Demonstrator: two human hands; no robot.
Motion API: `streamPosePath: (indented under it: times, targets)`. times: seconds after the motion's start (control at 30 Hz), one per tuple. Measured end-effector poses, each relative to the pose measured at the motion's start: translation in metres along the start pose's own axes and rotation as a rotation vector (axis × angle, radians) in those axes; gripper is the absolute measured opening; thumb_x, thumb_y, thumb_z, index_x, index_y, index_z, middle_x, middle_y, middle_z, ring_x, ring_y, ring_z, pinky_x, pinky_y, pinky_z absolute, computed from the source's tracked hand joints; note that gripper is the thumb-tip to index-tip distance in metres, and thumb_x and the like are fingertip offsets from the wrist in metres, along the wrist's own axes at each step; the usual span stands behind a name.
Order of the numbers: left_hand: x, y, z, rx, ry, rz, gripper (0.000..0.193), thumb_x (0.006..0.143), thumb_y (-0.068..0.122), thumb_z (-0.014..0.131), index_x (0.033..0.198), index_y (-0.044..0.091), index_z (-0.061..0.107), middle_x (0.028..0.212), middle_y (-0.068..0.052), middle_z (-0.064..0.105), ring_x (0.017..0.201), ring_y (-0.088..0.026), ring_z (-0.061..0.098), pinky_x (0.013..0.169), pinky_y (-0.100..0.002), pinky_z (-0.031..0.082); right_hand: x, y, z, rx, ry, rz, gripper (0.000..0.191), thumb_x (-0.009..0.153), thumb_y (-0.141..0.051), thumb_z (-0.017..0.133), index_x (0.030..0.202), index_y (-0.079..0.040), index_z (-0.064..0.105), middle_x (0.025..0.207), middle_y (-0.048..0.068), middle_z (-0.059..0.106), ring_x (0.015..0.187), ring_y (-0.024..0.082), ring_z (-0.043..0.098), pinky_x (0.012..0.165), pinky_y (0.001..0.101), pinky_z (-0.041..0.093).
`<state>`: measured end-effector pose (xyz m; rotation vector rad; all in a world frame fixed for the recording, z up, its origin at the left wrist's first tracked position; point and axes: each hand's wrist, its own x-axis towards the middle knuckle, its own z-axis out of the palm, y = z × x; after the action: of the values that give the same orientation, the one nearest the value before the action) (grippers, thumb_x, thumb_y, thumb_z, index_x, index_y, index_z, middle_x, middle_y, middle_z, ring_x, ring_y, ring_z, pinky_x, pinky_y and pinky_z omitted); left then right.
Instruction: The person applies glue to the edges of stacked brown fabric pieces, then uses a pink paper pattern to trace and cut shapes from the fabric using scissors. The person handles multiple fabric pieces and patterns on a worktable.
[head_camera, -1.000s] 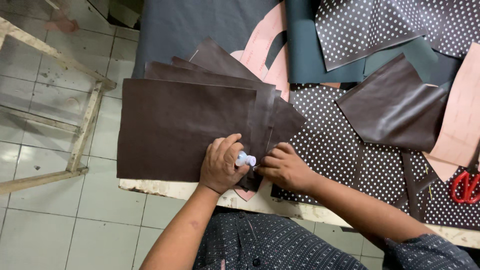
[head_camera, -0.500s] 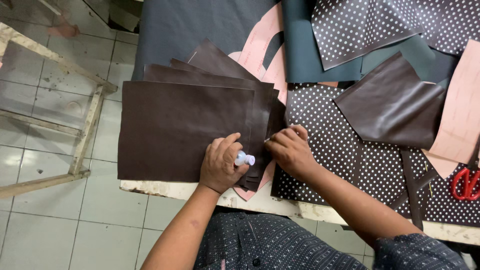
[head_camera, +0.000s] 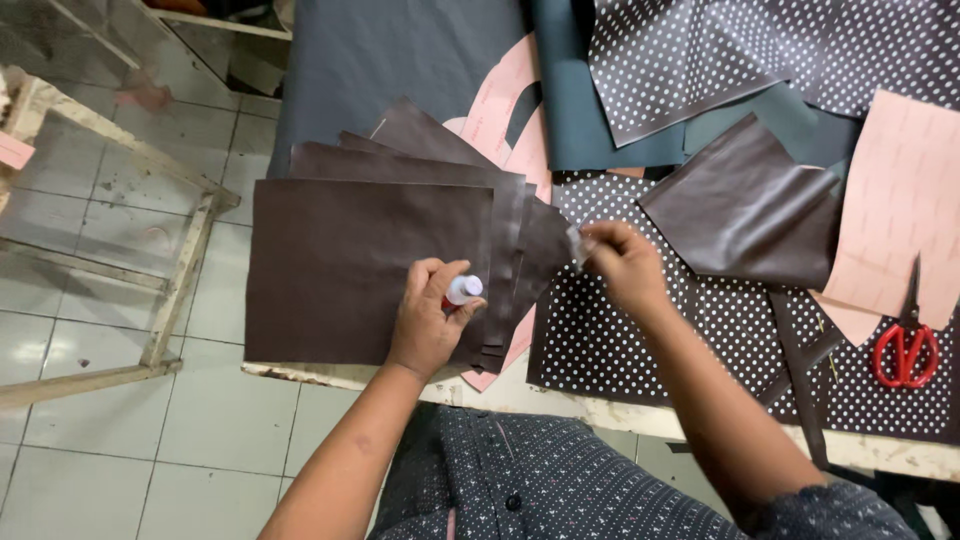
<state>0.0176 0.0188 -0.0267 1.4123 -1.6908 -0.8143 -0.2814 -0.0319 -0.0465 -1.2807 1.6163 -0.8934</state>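
Observation:
A stack of dark brown leather sheets lies fanned out over the table's left end. My left hand rests on the top sheet near its right edge and grips a small roll of white tape with a red core. My right hand is a little to the right, above the polka-dot fabric, and pinches the end of a thin clear strip at the edge of the brown sheets.
Red-handled scissors lie at the right. A folded brown leather piece, pink paper patterns, teal and grey sheets cover the table. A wooden frame stands on the tiled floor at the left.
My right hand has moved away from the left hand, up and to the right, drawing a strip with it. The left hand stays on the sheets with the roll.

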Motion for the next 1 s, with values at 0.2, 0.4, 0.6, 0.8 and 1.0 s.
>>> streamPosePath:
  times: [0.2, 0.4, 0.6, 0.8, 1.0]
  targets:
    - [0.009, 0.017, -0.001, -0.097, 0.034, -0.067, 0.06, 0.084, 0.035, 0.08, 0.134, 0.008, 0.061, 0.117, -0.011, 0.073, 0.11, -0.032, 0.066, 0.095, -0.041, 0.053, -0.048, -0.025, 0.059, 0.002, -0.303, -0.195, 0.029, 0.089, 0.003, 0.061, 0.115, -0.002, 0.075, 0.108, 0.008, 0.067, 0.096, 0.015, 0.066, 0.085, 0.028, 0.055]
    - [0.019, 0.026, -0.012, -0.218, -0.051, -0.006, 0.054, 0.094, 0.027, 0.072, 0.14, 0.001, 0.059, 0.13, -0.016, 0.067, 0.122, -0.031, 0.062, 0.104, -0.04, 0.049, -0.054, -0.08, 0.088, -0.145, -0.263, -0.42, 0.057, 0.076, -0.004, 0.077, 0.129, 0.001, 0.059, 0.12, 0.012, 0.054, 0.099, 0.023, 0.063, 0.085, 0.031, 0.055]
    - [0.036, 0.008, -0.073, -0.302, -0.166, -0.015, 0.06, 0.091, 0.025, 0.074, 0.143, 0.002, 0.056, 0.14, -0.018, 0.055, 0.126, -0.032, 0.059, 0.106, -0.039, 0.048, -0.024, -0.116, 0.144, -0.26, -0.196, -0.444, 0.052, 0.072, -0.005, 0.081, 0.122, -0.003, 0.064, 0.118, 0.011, 0.06, 0.105, 0.028, 0.065, 0.088, 0.0343, 0.056]
    - [0.033, -0.033, -0.164, -0.3, -0.042, -0.042, 0.053, 0.096, 0.018, 0.072, 0.146, 0.009, 0.056, 0.156, -0.02, 0.046, 0.14, -0.033, 0.054, 0.114, -0.038, 0.047, -0.014, -0.169, 0.241, -0.251, -0.359, -0.575, 0.051, 0.071, -0.002, 0.08, 0.119, -0.004, 0.063, 0.12, 0.014, 0.058, 0.107, 0.032, 0.064, 0.088, 0.0376, 0.055]
    - [0.008, -0.058, -0.261, -0.298, -0.038, -0.081, 0.074, 0.09, 0.017, 0.076, 0.153, 0.004, 0.04, 0.155, -0.02, 0.048, 0.142, -0.03, 0.049, 0.114, -0.038, 0.041, -0.038, -0.212, 0.319, -0.202, -0.466, -0.712, 0.059, 0.069, -0.002, 0.082, 0.124, -0.004, 0.061, 0.123, 0.014, 0.062, 0.113, 0.034, 0.063, 0.091, 0.0392, 0.055]
